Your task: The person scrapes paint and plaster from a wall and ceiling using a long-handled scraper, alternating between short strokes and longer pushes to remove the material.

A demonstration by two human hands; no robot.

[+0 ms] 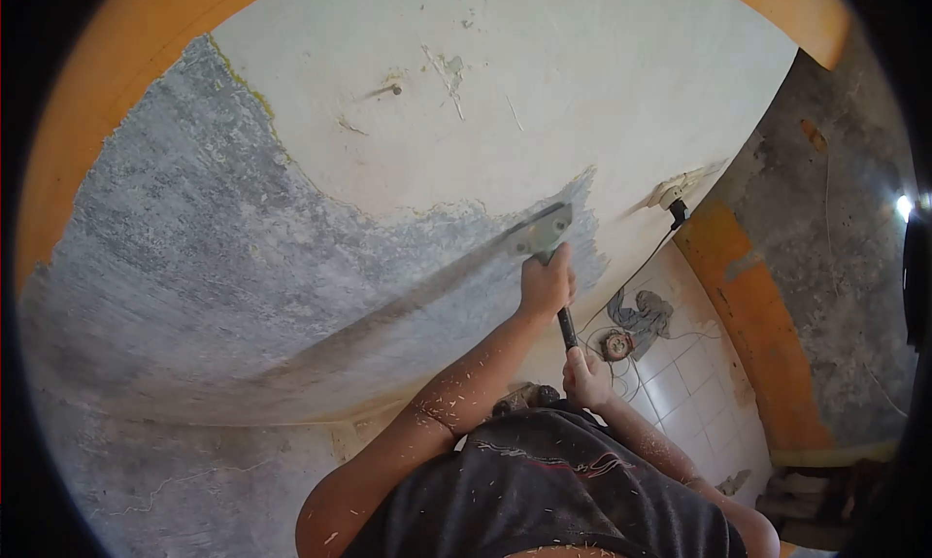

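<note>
My left hand [547, 284] is wrapped round the upper handle of a wall scraper [542, 232], close below its wide metal head. My right hand [585, 377] grips the lower part of the same dark handle, near my waist. The scraper's blade lies against the wall at the border of two surfaces. Pale paint [466, 140] covers the wall above. Below and to the left, a bare grey patch [223, 208] has a ragged edge. Light flakes are scattered over my left forearm and dark shirt.
A socket with a black plug [677, 208] is on the wall at right, its cord running down. On the tiled floor [694, 383] lie a grey cloth [643, 312] and a round reddish object [615, 344] among wires. An orange-edged grey wall stands at far right.
</note>
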